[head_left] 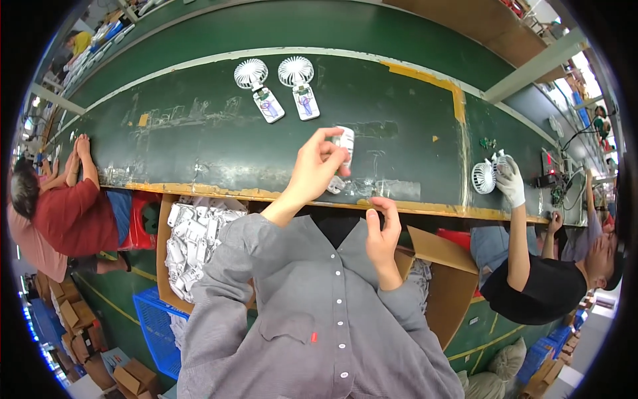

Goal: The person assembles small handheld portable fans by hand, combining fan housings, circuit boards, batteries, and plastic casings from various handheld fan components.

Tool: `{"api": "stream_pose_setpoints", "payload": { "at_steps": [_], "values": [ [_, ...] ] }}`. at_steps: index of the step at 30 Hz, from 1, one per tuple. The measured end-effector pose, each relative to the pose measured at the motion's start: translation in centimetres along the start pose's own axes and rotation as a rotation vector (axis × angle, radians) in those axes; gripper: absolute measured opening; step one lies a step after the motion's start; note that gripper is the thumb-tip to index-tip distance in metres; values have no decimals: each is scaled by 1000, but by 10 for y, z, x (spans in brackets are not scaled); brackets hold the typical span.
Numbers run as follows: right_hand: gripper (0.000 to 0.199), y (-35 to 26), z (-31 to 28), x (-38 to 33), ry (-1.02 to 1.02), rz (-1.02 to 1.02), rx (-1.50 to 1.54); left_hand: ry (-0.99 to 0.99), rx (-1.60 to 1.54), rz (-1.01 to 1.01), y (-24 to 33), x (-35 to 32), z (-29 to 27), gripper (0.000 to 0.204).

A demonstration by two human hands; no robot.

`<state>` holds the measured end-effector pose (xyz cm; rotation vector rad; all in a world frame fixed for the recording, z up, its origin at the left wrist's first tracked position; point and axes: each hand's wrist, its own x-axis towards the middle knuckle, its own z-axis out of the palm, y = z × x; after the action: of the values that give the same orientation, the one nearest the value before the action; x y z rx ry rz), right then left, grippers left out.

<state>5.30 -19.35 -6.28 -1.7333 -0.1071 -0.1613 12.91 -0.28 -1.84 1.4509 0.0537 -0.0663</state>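
White part in a fingertip pinch above the tabletop

The likeliest trouble is a slip. The white part (347, 142) is held only by the fingertips and thumb of the left hand (323, 158), over the near half of the tabletop (199, 147), and the right hand (383, 239) gives it no support. If the pinch loosened or the smooth-looking shell turned, it could drop, and a bounce toward the near edge might send it into the lap or the left carton (164, 256) of white pieces below. A small pale item (335, 185) lies just under the left hand, so a careless downward move could knock it or trap it. Farther off, the left fan (260, 90) and right fan (301, 87) lie side by side with wires bare in their handles; a sleeve or knuckle reaching across might snag those wires. Both are well apart from the hands for now.

As to the grip, the left one is closed down to the part's thickness, thumb and fingers pressing its near side while its far end sticks out to the right. Whether the part also touches the tabletop, I cannot tell. The right grip is loosely parted at the tabletop's edge, fingers curled, with nothing seen in it.
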Motion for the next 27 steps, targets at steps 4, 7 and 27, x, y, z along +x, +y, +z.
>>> {"api": "stream_pose_setpoints", "payload": {
  "at_steps": [4,7,27],
  "values": [
    [33,-11,2,10,-8,-72,-3,-69,-381,-105,33,-15,21,52],
    [43,-32,10,22,-41,-221,-78,-209,-565,-100,55,-35,27,54],
    [23,-65,-16,33,-658,323,531,-258,426,571,58,-100,1,20]
  ]
}}
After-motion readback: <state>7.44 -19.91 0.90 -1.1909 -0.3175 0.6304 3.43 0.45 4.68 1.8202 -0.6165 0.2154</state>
